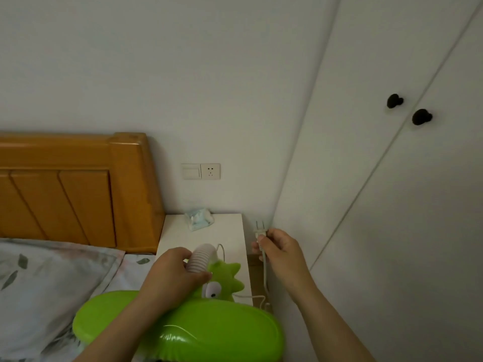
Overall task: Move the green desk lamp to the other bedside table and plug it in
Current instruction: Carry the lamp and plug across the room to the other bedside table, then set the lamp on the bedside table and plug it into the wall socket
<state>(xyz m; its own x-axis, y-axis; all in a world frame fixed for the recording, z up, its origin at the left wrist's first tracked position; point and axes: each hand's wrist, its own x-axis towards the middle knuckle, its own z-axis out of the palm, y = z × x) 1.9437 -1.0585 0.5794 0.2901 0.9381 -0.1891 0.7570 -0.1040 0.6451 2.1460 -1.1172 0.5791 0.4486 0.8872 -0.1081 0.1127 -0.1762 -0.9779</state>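
Note:
The green desk lamp (222,327) has a glossy oval head, a spiky cartoon body with eyes and a ribbed white neck. It sits low over the white bedside table (230,231). My left hand (172,275) is shut around the ribbed neck. My right hand (282,249) pinches the lamp's white two-pin plug (260,229), pins pointing up, just off the table's right edge. Its white cord hangs down beside the table. The wall socket (210,171) sits above the table, next to a light switch, apart from the plug.
A crumpled tissue pack (199,218) lies at the table's back edge. The wooden headboard (78,186) and a leaf-print pillow (47,288) are on the left. White wardrobe doors with black knobs (407,108) close in on the right.

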